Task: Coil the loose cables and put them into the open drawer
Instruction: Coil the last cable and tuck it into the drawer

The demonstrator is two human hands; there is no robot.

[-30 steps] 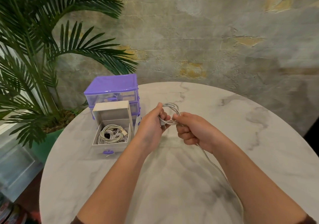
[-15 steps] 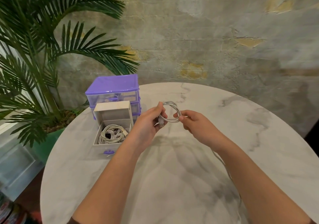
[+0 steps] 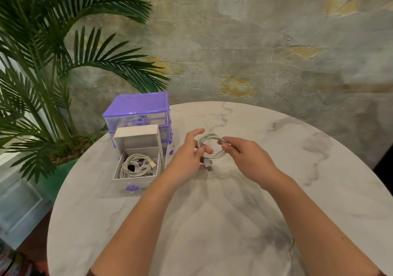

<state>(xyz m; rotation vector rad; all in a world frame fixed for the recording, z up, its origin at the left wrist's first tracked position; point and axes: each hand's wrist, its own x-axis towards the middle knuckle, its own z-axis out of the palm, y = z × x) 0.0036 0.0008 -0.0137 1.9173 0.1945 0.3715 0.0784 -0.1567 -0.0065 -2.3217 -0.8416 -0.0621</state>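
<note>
Task partly done, judging by the layout; open drawer (image 3: 136, 182) pulled out of the purple organizer (image 3: 138, 111) already holds a bundle of coiled cables (image 3: 136, 166); one white cable (image 3: 211, 147) is wound into a small loop, held above the table (image 3: 319, 169) between both hands, its plug end hanging below the left hand; whether any slack trails off the table cannot be told; left to do: finish the loop, drop it in the drawer just left of the hands. Left hand (image 3: 189, 159) grip: thumb and curled fingers pinch the loop's left side, index finger raised and spread, forearm angled in from lower left. Right hand (image 3: 244, 159) grip: thumb and fingertips pinch the loop's right side, other fingers loosely curled, palm down, forearm coming in from lower right.
</note>
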